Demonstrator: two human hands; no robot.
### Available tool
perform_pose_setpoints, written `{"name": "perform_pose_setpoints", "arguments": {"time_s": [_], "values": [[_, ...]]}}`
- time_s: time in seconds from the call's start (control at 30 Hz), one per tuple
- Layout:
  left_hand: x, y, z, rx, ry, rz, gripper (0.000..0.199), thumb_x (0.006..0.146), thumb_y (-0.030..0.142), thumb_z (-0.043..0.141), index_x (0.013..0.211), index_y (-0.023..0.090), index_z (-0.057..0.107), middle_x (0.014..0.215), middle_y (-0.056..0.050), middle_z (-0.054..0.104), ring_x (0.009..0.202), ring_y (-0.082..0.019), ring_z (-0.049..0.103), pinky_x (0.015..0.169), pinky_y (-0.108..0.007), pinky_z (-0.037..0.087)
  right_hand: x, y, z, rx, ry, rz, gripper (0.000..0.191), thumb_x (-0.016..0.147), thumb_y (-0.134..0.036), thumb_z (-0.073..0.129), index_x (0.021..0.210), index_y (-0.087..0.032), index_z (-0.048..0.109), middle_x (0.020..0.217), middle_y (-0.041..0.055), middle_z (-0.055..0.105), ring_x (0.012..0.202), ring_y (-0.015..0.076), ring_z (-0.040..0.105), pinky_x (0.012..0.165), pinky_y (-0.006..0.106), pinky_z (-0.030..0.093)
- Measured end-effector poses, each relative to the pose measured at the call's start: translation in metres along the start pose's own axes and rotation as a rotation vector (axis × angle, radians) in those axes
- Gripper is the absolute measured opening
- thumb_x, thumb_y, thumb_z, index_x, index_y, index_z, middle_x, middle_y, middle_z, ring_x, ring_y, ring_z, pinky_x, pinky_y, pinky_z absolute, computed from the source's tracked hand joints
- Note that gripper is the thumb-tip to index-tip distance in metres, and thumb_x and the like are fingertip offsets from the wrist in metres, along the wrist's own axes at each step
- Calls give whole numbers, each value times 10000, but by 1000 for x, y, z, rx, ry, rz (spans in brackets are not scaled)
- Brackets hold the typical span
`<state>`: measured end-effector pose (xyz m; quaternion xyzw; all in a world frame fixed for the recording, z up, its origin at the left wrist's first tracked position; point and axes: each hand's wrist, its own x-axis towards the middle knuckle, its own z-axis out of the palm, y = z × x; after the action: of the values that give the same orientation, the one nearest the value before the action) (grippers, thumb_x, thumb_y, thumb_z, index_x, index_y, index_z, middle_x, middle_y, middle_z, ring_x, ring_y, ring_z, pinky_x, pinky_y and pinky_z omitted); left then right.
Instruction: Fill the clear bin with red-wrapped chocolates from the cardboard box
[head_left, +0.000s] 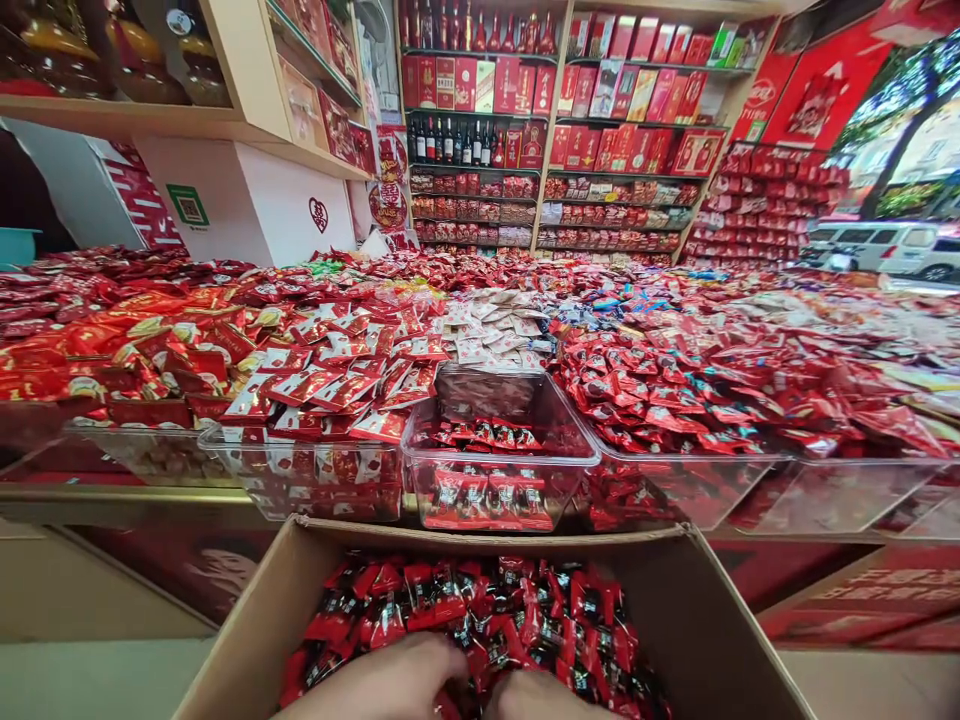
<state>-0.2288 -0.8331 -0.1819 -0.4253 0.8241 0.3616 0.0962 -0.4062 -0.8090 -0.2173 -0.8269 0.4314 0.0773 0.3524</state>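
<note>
Along my surface's near edge [135, 493] stand clear rectangular plastic bins. The middle one, a clear open bin [499, 490], holds a low layer of red-and-black wrapped sweets [495, 435]. Just left, red-and-white packets [330, 385] heap above their bin's rim; just right, glossy red packets [645, 390] do. Toward the left corner lie orange-red packets [112, 350].

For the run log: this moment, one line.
left hand: in cardboard box, at wrapped candies | right hand: same, fingers hidden | clear bin: low fill
</note>
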Motion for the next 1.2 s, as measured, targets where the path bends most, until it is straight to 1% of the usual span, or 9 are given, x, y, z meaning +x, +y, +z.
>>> {"name": "perform_pose_setpoints", "arguments": {"time_s": [0.07,0.17,0.3,0.53,0.63,0.83,1.0,1.1,1.2], "values": [[-1,6,-12,-82,28,21,485,479,431,639,922,244,577,826,-14,603,696,-209,535,541,-248,370,-5,-3,-21,153,145,-12,85,602,-232,555,658,-205,614,585,-22,561,553,111,491,447,188,300],[-1,18,-27,-370,77,88,323,646,426,528,868,193,565,782,-16,605,660,-173,540,545,-234,368,-13,-3,-50,500,333,36,160,618,-306,561,680,-161,589,540,-20,523,500,87,451,432,175,304],[-2,33,-38,-868,-4,135,301,769,412,398,876,145,487,781,-51,617,555,-114,549,477,-191,323,-20,-2,-71,908,348,-22,302,699,-430,479,645,-135,516,420,-46,432,369,51,368,369,166,256],[-10,42,-40,-1179,-16,148,324,787,422,378,850,124,488,800,-87,617,578,-124,582,457,-185,259,-27,-13,-76,1125,395,-37,323,696,-451,489,678,-128,475,524,-37,472,389,34,381,373,156,275],[-8,41,-35,-1274,27,106,332,778,432,391,862,129,496,773,-73,606,594,-134,582,464,-188,274,-31,-18,-76,934,537,-20,273,736,-405,452,786,-141,500,618,-4,514,457,64,431,420,187,347],[-3,41,-25,-1429,99,82,315,744,445,453,822,147,519,641,5,527,562,-93,495,511,-206,341,-31,-26,-61,13,871,-246,380,641,-374,540,962,-177,491,1044,116,470,865,210,486,699,309,437],[-17,49,-31,-1541,-72,201,393,747,508,396,783,148,550,618,-5,540,601,-101,508,550,-202,336,-27,-29,-54,-368,937,-355,264,666,-263,515,909,-165,488,888,91,569,717,184,532,604,288,456],[-23,48,-39,-1536,-196,212,524,727,600,307,794,150,566,726,-39,591,700,-122,537,608,-212,348,-52,-43,-78,-441,990,-462,197,742,-141,435,928,-197,468,829,54,610,686,145,556,605,244,448],[-21,42,-41,-1491,-94,139,541,687,625,353,881,165,562,823,-58,617,701,-131,558,632,-230,359,-85,-64,-130,-359,1041,-537,217,743,-161,455,947,-235,452,873,50,611,752,137,562,643,234,442]]}}
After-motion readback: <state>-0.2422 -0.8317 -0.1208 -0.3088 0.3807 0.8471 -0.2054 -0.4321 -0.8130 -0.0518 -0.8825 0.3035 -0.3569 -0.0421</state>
